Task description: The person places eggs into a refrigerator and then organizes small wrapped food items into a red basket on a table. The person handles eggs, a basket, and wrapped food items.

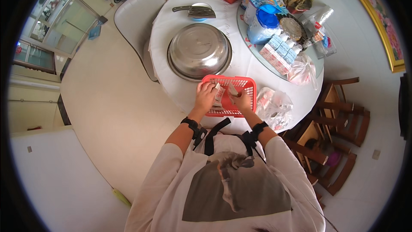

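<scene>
A red plastic basket with lattice sides sits at the near edge of a round table, right in front of me. Inside it, several small white packets with red print stand along the left side. My left hand reaches over the left rim, its fingers curled on one of these packets. My right hand is in the right half of the basket, pinching another white packet by its lower end. My fingers hide part of both packets.
Beyond the basket lies an upturned steel basin. A cleaver rests across a small bowl farther back. Clear plastic bags touch the basket's right side. A glass turntable carries a blue-lidded tub and bottles. Chairs flank the table.
</scene>
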Action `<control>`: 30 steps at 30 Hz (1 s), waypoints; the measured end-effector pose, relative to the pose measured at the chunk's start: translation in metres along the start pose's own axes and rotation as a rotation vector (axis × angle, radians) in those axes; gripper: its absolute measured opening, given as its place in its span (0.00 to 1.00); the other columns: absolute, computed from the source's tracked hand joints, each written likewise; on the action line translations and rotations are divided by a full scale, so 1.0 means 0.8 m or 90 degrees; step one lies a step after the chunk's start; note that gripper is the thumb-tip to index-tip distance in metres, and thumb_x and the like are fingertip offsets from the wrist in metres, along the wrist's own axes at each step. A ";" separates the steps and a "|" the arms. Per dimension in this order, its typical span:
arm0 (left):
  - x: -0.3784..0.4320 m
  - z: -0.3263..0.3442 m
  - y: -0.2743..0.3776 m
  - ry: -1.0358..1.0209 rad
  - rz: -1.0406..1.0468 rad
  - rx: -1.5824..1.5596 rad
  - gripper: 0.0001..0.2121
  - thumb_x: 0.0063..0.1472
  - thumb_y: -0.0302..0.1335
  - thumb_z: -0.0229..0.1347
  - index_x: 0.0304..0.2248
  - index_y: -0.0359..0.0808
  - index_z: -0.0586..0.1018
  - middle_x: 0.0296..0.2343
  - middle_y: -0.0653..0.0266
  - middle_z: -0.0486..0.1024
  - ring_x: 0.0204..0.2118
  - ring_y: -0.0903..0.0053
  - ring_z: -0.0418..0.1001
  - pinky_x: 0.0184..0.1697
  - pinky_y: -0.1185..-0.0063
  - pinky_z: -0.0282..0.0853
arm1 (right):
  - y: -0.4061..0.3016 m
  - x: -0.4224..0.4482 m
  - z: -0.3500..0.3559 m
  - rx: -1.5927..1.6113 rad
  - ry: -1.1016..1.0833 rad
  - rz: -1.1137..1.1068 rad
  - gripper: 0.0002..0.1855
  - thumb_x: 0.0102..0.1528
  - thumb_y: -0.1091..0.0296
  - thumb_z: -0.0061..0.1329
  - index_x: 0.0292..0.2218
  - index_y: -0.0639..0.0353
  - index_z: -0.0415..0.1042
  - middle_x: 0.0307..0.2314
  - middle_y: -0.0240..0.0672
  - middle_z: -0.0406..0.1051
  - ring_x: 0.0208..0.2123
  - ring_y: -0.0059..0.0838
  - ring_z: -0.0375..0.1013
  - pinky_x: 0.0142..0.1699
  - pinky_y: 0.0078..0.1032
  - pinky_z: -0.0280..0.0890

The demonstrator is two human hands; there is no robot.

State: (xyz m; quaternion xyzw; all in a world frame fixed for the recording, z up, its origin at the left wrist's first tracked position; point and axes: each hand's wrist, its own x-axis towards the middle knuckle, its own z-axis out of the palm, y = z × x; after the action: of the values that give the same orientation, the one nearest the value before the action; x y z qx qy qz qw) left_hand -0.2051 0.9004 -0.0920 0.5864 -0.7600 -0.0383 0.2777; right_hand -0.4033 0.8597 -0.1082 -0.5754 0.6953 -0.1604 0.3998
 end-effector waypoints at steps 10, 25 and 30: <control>0.004 -0.007 0.005 0.004 0.003 -0.011 0.15 0.47 0.27 0.55 0.38 0.43 0.75 0.43 0.69 0.69 0.50 0.72 0.62 0.58 0.61 0.47 | 0.002 0.004 0.031 -0.072 -0.159 -0.262 0.16 0.41 0.77 0.55 0.34 0.63 0.65 0.36 0.46 0.70 0.39 0.44 0.72 0.42 0.33 0.68; 0.010 -0.011 0.005 -0.127 0.162 0.002 0.12 0.47 0.33 0.56 0.34 0.43 0.76 0.47 0.69 0.67 0.53 0.72 0.60 0.57 0.61 0.48 | -0.017 0.003 0.041 0.353 -0.226 0.055 0.26 0.48 0.83 0.44 0.50 0.66 0.56 0.48 0.45 0.62 0.49 0.35 0.65 0.48 0.27 0.66; 0.012 -0.009 0.007 -0.130 0.186 -0.011 0.13 0.47 0.33 0.56 0.34 0.42 0.77 0.47 0.71 0.67 0.54 0.72 0.58 0.59 0.61 0.47 | 0.021 0.028 0.066 0.450 -0.277 0.019 0.27 0.49 0.85 0.38 0.52 0.65 0.53 0.50 0.47 0.59 0.52 0.38 0.62 0.48 0.28 0.66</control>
State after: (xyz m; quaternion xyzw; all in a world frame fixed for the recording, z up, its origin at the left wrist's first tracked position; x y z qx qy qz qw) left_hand -0.2086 0.8956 -0.0804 0.4603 -0.8610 -0.0639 0.2066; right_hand -0.3756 0.8565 -0.1611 -0.4130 0.5046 -0.2583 0.7128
